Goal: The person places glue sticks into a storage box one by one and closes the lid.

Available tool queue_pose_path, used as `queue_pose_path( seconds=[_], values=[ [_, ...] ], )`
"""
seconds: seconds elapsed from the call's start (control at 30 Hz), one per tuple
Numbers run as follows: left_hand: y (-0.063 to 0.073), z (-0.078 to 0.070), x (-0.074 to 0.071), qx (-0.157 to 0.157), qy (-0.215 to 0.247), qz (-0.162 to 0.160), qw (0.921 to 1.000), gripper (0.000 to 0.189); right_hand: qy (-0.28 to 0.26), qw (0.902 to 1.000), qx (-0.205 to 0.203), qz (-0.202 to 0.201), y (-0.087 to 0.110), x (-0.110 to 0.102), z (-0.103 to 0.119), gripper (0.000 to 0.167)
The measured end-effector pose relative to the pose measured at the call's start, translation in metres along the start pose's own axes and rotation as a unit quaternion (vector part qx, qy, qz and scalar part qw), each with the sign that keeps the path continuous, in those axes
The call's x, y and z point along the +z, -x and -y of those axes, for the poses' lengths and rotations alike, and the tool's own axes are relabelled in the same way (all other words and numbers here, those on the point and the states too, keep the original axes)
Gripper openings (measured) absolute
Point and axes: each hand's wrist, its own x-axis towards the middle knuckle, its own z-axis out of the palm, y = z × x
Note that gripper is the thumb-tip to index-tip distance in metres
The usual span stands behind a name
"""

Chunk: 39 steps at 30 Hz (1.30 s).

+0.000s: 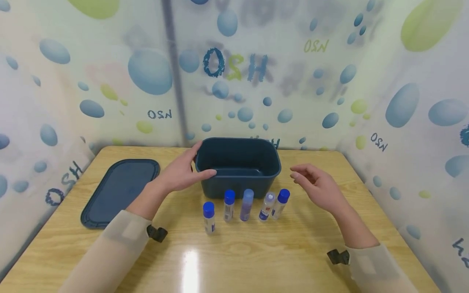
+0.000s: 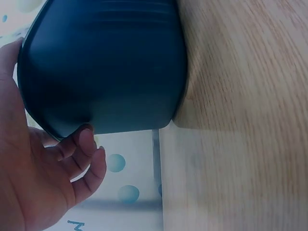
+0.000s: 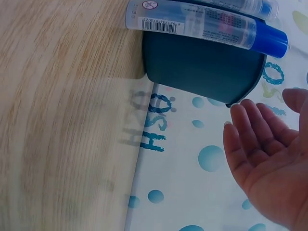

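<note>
A dark blue plastic bin (image 1: 238, 187) stands upright on the table, its top uncovered. At its left end my left hand (image 1: 183, 169) grips the rim, the thumb over the front corner and a finger at the back corner. In the left wrist view, that hand (image 2: 48, 168) has its fingertips bent against the bin's wall (image 2: 110, 67). My right hand (image 1: 318, 187) hovers right of the bin, apart from it, fingers slightly bent and holding nothing. The right wrist view shows this hand's palm (image 3: 269, 163) with the fingers extended near the bin's corner.
Several small clear bottles stand before the bin: a blue-capped one (image 1: 209, 219) at left, a bluish one (image 1: 246, 205) mid-row, a white-topped one (image 1: 266, 206) and a blue-capped one (image 1: 280, 203) at right. A flat dark blue lid (image 1: 121, 191) lies left. Printed fabric (image 1: 234, 101) hangs behind.
</note>
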Motion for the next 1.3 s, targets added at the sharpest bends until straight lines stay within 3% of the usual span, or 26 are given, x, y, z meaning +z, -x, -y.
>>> queue_pose_path(
  seconds=[0.43,0.7,1.3],
  values=[
    [0.001,-0.001,0.006,-0.012,-0.017,0.010,0.9997,0.120,-0.080,0.9946,-0.027,0.060,0.011,0.000,0.004,0.030],
    [0.003,0.000,0.009,-0.027,0.022,0.009,0.9993,0.122,-0.101,0.9880,-0.033,0.111,0.016,0.004,0.001,0.031],
    [0.005,0.001,0.012,-0.035,0.040,0.002,0.9986,0.118,-0.081,0.9891,-0.040,0.117,0.017,0.012,-0.007,0.029]
  ],
)
